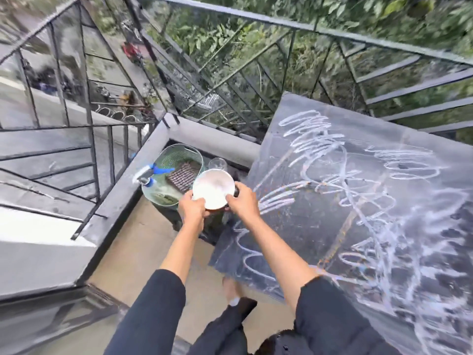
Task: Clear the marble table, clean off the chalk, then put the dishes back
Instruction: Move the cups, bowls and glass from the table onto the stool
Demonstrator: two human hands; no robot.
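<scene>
A white bowl (213, 187) hangs in the air just left of the dark marble table (340, 252), above the balcony floor. My left hand (192, 207) grips its near left rim and my right hand (242, 202) grips its right rim. White chalk scribbles (358, 190) cover most of the tabletop. No dishes show on the table. A clear glass (217, 163) stands beyond the bowl, next to the table's left edge.
A pale green basket (176, 156) on the floor holds a brown woven mat (183, 176). A spray bottle (147, 175) with a blue trigger stands at the basket's left. A low concrete ledge and metal railing (256, 21) enclose the balcony. My foot shows below.
</scene>
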